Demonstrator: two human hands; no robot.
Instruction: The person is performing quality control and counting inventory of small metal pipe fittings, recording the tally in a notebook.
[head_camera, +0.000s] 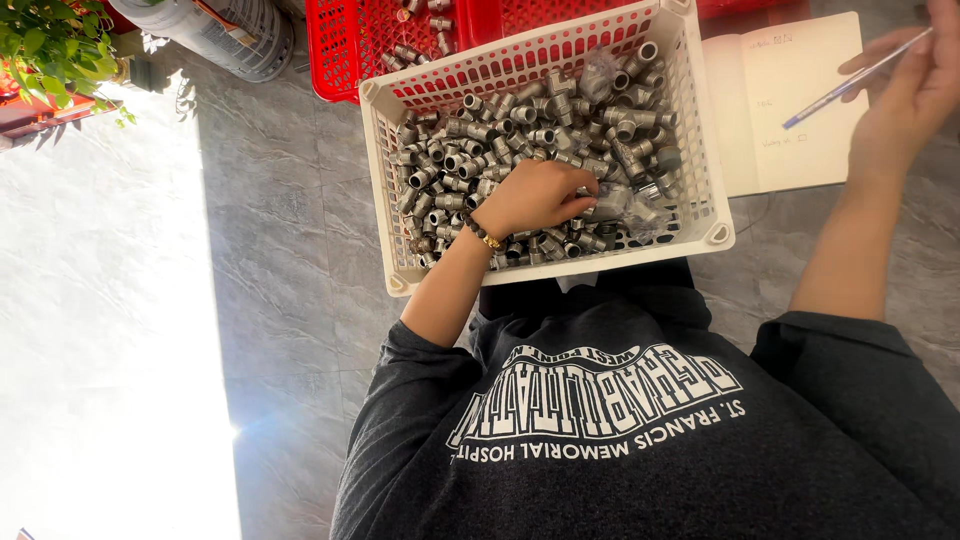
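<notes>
A white plastic crate (376, 190) on the floor in front of me holds a heap of grey metal pipe fittings (500, 130). My left hand (535, 196), with a beaded bracelet on the wrist, reaches into the crate, and its fingers are curled around fittings near the middle of the heap. Crumpled clear plastic bags (640, 212) lie among the fittings just right of that hand. My right hand (915, 95) is raised at the upper right and pinches a blue pen (850, 84) over an open notebook (780, 140) lying beside the crate.
A red plastic crate (345, 50) with a few fittings stands behind the white one. A grey ribbed cylinder (225, 30) and a green potted plant (50, 40) are at the top left. Bright sunlight washes out the grey tiled floor (290, 260) on the left.
</notes>
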